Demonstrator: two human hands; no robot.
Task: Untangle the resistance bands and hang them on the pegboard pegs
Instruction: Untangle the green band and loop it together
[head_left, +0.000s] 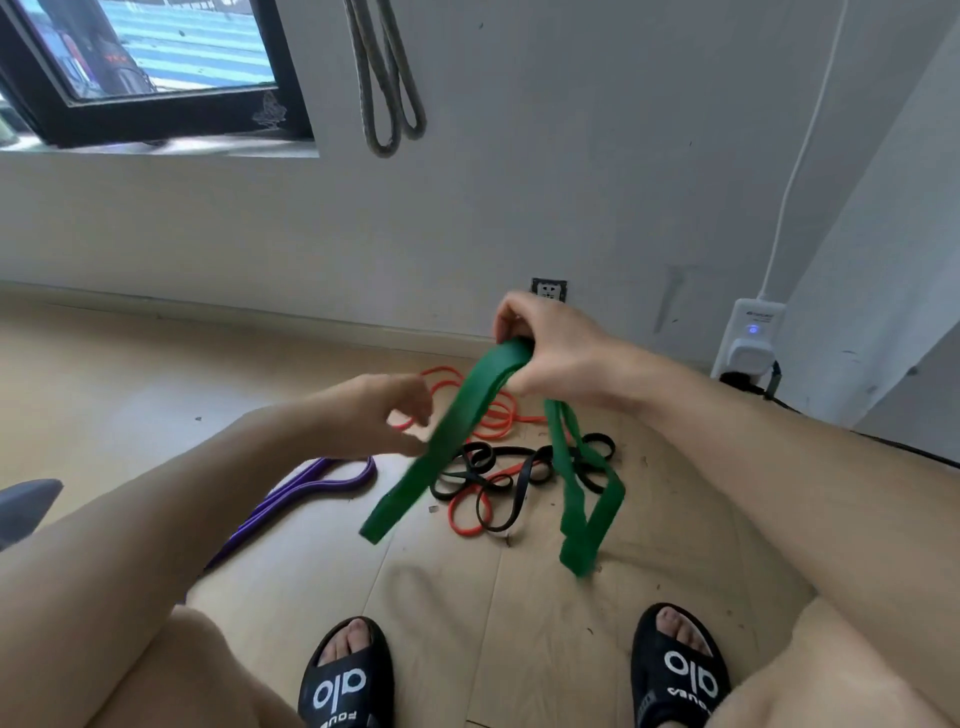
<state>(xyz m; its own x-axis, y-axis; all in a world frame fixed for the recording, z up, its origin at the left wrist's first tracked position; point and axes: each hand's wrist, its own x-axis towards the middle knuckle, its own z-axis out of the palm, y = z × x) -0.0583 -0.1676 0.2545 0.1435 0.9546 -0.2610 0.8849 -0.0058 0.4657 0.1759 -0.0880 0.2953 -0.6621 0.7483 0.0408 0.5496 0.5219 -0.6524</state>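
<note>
My right hand (550, 348) grips the top fold of a wide green resistance band (452, 436), held above the floor with its loops dangling down on both sides. My left hand (387, 415) is just left of the band's left strand, fingers loosely curled, blurred, touching or almost touching it. On the floor below lie a thin red band (493, 415) and a black band (498, 475) tangled together. A purple band (306, 491) lies on the floor to the left. A grey band (387, 88) hangs on the wall at the top.
The floor is light wood. A wall socket (548, 290) sits low on the wall behind my right hand. A white plug adapter (748, 338) with a cable is at the right. A window (150, 73) is top left. My feet in black slippers (345, 675) stand below.
</note>
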